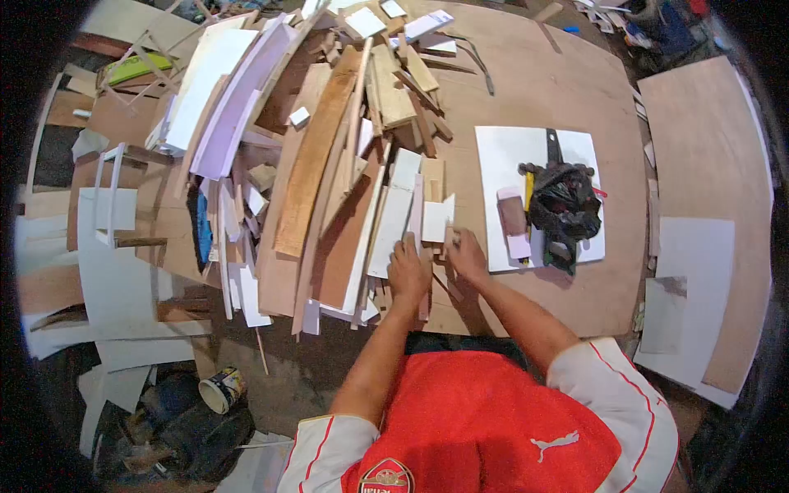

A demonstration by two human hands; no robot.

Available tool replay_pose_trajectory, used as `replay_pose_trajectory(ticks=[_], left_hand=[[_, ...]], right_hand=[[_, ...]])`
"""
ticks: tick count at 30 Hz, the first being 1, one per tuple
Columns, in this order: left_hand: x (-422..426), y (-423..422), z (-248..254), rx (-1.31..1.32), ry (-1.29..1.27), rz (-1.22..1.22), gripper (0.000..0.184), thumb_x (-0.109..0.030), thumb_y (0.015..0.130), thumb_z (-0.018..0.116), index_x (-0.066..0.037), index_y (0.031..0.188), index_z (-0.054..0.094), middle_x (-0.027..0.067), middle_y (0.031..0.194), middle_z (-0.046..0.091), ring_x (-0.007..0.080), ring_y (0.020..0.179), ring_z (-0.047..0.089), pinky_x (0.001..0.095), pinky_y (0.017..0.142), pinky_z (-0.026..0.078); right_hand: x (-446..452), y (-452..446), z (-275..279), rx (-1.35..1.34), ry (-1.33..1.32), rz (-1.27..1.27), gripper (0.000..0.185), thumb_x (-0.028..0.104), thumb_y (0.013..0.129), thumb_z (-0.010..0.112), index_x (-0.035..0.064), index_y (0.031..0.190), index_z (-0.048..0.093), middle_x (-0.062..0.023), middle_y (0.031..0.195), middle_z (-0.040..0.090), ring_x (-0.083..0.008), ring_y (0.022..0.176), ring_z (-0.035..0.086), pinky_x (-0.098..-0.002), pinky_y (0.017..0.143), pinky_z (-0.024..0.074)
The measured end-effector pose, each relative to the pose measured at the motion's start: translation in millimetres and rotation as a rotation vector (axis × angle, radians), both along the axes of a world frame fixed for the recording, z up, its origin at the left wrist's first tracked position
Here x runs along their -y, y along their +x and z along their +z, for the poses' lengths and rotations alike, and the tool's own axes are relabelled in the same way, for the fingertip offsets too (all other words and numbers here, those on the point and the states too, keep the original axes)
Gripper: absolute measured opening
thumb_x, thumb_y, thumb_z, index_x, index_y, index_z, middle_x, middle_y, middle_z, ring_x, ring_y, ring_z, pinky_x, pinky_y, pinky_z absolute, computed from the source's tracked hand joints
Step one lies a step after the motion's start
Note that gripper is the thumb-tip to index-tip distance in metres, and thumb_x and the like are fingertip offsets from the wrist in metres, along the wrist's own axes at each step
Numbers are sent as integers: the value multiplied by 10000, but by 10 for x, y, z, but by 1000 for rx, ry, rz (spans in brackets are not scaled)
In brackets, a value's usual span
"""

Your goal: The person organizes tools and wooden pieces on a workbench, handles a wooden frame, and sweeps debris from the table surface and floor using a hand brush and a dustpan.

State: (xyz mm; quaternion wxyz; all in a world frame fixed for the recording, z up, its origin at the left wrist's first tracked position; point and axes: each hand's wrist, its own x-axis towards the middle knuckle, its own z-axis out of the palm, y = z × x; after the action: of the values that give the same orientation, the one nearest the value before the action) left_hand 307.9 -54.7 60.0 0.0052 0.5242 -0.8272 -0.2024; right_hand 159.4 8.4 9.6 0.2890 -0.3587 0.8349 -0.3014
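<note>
My left hand [408, 269] lies over the lower end of a long white board [396, 212], its fingers apart beside a narrow pinkish strip [417, 205]. My right hand [467, 256] is a little to the right, its fingers closed on a small wood block [449, 237]. Just beyond that block sits a white offcut [437, 220], with a pale wood piece [432, 176] farther out. The undersides of both hands are hidden.
Long wood strips, including a brown plank [316, 164], are heaped on the left of the table [567, 82]. A white panel [501, 144] on the right carries a black plastic bag [565, 201] and a pinkish block [514, 222]. A bucket [222, 390] stands at the lower left.
</note>
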Motion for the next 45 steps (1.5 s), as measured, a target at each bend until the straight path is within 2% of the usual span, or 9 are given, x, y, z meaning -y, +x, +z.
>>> replay_pose_trajectory(ticks=[4, 7, 10, 18, 25, 29, 33, 37, 45], left_hand=[[-53, 228, -58, 64, 49, -80, 679, -347, 901, 665, -78, 1469, 410, 216, 1295, 540, 382, 1110, 580, 483, 891, 517], [-5, 314, -85, 72, 74, -132, 673, -351, 889, 675, -105, 1465, 427, 190, 1222, 583, 368, 1040, 611, 483, 860, 531], [35, 362, -74, 4, 76, -133, 636, -324, 884, 677, -92, 1432, 453, 189, 1167, 577, 378, 1027, 609, 485, 852, 532], [-34, 633, -6, -189, 104, 44, 590, -312, 885, 678, -55, 1375, 473, 213, 1236, 513, 426, 1081, 575, 534, 927, 503], [-220, 1271, 423, -459, -157, 276, 444, -286, 869, 693, -66, 1245, 608, 185, 1167, 572, 392, 1071, 580, 497, 910, 488], [18, 2013, 506, -346, -455, 201, 315, -231, 831, 724, -54, 1085, 667, 145, 1067, 647, 357, 1055, 594, 476, 909, 480], [477, 2616, 1147, -476, -634, 336, 271, -197, 803, 736, -58, 1027, 675, 115, 1031, 677, 332, 1015, 610, 450, 935, 449], [1134, 3319, 1532, -520, -661, 442, 229, -195, 808, 724, -59, 987, 685, 109, 1032, 684, 323, 1011, 607, 435, 944, 429], [2866, 5250, 274, -382, -480, 462, 459, -336, 808, 776, -67, 1162, 662, 146, 1196, 627, 358, 1165, 522, 507, 997, 417]], right_hand=[[-502, 412, 241, -82, 370, 424, 471, 302, 832, 728, 47, 1180, 539, -226, 1086, 635, -411, 1008, 636, -507, 860, 512], [-675, 519, 152, -120, 406, 312, 470, 296, 816, 733, 39, 1168, 559, -223, 986, 656, -415, 912, 662, -509, 796, 526], [-682, 422, 290, 12, 234, 37, 409, 293, 823, 720, 36, 1115, 593, -235, 963, 684, -423, 909, 674, -513, 818, 518], [76, 515, 885, 57, -117, -27, 396, 285, 830, 720, -6, 1084, 629, -215, 874, 691, -374, 807, 687, -454, 759, 536], [382, 869, 878, -131, -298, 208, 467, 283, 886, 691, -13, 1234, 599, -220, 1110, 649, -342, 1014, 635, -433, 881, 507], [310, 1414, 1133, 136, -268, 331, 381, 256, 894, 678, -1, 1172, 634, -207, 1045, 669, -334, 910, 659, -413, 812, 522], [513, 2097, 1351, 77, -375, 410, 313, 193, 878, 706, 9, 1128, 672, -157, 911, 684, -252, 794, 667, -368, 713, 528], [1034, 2807, 1545, 10, -477, 516, 310, 190, 901, 689, -3, 1142, 667, -163, 967, 686, -255, 822, 678, -356, 707, 544], [2283, 4481, 1646, -1, -379, 609, 341, 247, 889, 688, 57, 1168, 632, -182, 1082, 656, -366, 1002, 631, -460, 883, 506]])
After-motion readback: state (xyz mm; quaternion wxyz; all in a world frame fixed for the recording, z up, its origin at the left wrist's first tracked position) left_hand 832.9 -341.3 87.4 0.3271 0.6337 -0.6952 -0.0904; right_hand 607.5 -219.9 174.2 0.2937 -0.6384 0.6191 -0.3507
